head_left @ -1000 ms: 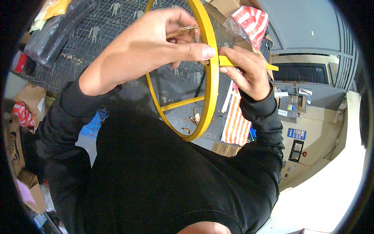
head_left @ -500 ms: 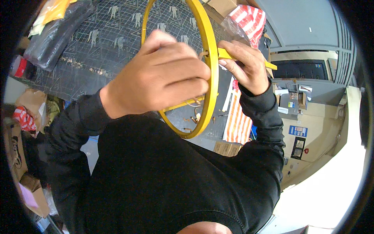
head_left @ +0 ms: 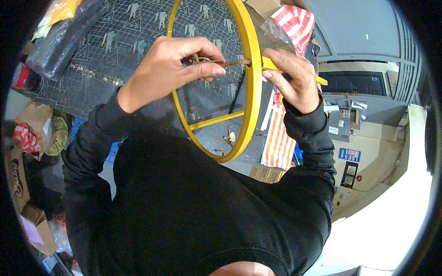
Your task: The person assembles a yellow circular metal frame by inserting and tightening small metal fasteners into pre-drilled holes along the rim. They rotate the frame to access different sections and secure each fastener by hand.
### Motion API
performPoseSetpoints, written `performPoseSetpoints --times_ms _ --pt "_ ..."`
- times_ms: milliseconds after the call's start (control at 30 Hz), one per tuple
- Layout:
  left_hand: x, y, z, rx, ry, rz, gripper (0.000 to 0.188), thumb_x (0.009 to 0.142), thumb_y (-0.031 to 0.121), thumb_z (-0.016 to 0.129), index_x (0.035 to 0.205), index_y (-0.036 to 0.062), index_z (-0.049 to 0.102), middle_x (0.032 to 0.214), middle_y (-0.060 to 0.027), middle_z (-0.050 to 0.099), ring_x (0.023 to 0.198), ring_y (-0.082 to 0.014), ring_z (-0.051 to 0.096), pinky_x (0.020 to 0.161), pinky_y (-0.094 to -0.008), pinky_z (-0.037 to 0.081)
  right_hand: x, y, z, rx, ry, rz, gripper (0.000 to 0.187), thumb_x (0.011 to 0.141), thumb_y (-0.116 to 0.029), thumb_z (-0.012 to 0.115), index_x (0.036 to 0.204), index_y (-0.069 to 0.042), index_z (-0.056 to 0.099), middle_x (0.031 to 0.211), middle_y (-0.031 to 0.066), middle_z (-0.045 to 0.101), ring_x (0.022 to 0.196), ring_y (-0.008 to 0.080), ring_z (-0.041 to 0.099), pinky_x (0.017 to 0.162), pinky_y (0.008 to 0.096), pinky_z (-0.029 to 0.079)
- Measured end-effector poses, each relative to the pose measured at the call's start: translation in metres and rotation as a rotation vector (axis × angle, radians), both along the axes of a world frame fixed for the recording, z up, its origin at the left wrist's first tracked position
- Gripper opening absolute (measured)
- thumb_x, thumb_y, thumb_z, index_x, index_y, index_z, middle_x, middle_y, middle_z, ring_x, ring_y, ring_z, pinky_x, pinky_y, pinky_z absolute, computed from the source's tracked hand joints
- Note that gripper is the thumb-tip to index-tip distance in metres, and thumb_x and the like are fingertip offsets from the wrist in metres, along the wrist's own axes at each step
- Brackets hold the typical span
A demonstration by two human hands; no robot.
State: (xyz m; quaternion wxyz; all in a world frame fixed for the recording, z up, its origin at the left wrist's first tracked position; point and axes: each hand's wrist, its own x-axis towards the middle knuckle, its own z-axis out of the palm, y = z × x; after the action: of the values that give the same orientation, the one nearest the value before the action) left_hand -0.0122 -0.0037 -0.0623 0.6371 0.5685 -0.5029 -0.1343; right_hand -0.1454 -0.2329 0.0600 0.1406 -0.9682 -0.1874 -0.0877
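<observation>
A large yellow hoop point(head_left: 252, 94) stands nearly edge-on above the table, with a yellow bar point(head_left: 216, 120) across its lower part. A brown cord point(head_left: 236, 62) runs from a hole in the hoop's rim to my left hand point(head_left: 154, 73). Thumb and fingers of that hand are closed on the cord, and its loose part bunches in the palm. On the hoop's outer side, my right hand point(head_left: 298, 83) grips a flat yellow strip point(head_left: 270, 65), whose far end sticks out beyond the fingers. Whether the cord comes out on the strip's side is hidden.
A dark printed sheet point(head_left: 124, 27) covers the table. Small brown scraps point(head_left: 229, 138) lie below the hoop, beside an orange-striped bag point(head_left: 279, 138). A red-striped bag point(head_left: 294, 27) sits at the back right, a black wrapped bundle point(head_left: 64, 46) at the far left.
My left hand has drawn back left from the rim and turned, with the cord now stretched between it and the hole. The right hand and hoop have barely moved.
</observation>
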Motion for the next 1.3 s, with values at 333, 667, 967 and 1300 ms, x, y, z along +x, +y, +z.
performPoseSetpoints --times_ms 333,667,967,1300 --pt "0.043 0.007 0.044 -0.249 -1.06 0.156 0.03 0.079 0.002 0.071 0.109 0.0037 0.069 0.107 -0.011 0.069 0.091 -0.0303 0.071 0.076 -0.0341 0.059 0.008 0.003 0.009 -0.023 0.048 0.106 0.031 0.089 -0.022 0.075 0.113 -0.002 0.07 0.084 0.0124 0.066 0.07 0.0309 0.065 0.062 0.0381 0.05" --pt "0.03 0.021 0.077 0.212 0.022 -0.227 0.038 0.088 0.015 0.078 0.119 0.0011 0.062 0.1 -0.0002 0.065 0.088 -0.0102 0.062 0.079 -0.0246 0.052 0.009 -0.002 0.001 -0.012 -0.003 0.13 0.035 0.088 -0.024 0.076 0.116 -0.003 0.069 0.085 0.0113 0.067 0.072 0.0304 0.067 0.063 0.0388 0.051" --pt "0.0 0.007 0.101 -0.008 -0.199 0.018 0.043 0.077 -0.002 0.083 0.117 0.0051 0.068 0.095 0.0004 0.068 0.084 -0.0072 0.064 0.074 -0.0227 0.051 0.007 -0.005 -0.001 -0.011 -0.046 0.095 0.035 0.088 -0.027 0.076 0.114 -0.005 0.07 0.084 0.0115 0.068 0.07 0.0322 0.068 0.059 0.041 0.052" --pt "-0.017 0.008 0.051 -0.322 -1.034 0.03 0.025 0.075 0.015 0.08 0.1 0.0155 0.073 0.107 -0.0041 0.067 0.104 -0.0232 0.064 0.084 -0.0391 0.05 0.004 -0.014 0.004 -0.005 -0.025 0.058 0.033 0.089 -0.027 0.076 0.113 -0.004 0.07 0.088 0.0128 0.07 0.074 0.0333 0.069 0.062 0.0413 0.053"
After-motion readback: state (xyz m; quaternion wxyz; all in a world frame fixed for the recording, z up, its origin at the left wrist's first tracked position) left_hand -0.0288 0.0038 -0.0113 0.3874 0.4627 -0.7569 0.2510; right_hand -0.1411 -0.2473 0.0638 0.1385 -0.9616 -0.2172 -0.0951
